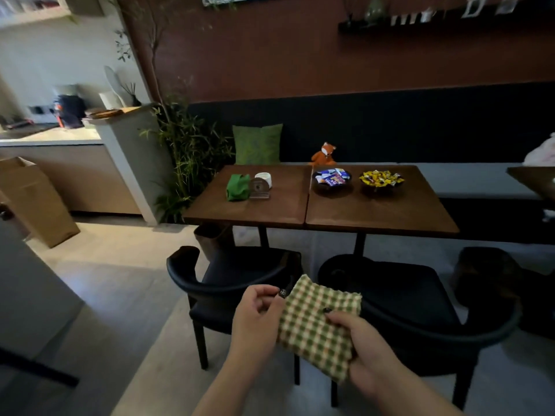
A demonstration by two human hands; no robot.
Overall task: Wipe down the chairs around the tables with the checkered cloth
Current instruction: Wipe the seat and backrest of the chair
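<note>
A green and cream checkered cloth [318, 322], folded flat, is held up in front of me by both hands. My left hand [255, 319] pinches its left edge with thumb and fingertips. My right hand [363, 346] grips its lower right side, thumb on top. Just beyond the cloth stand two black armchairs: the left chair [219, 277] and the right chair [402, 292], both pushed toward two joined wooden tables [324, 211]. The hands are above the gap between the chairs and touch neither.
The tables carry a green pouch [238, 187], a white cup [264, 178], a small sign and two bowls of sweets [332, 179]. A dark bench with a green cushion [256, 144] and a fox toy [323, 154] runs behind. A third chair [492, 274] stands right; plant and counter left.
</note>
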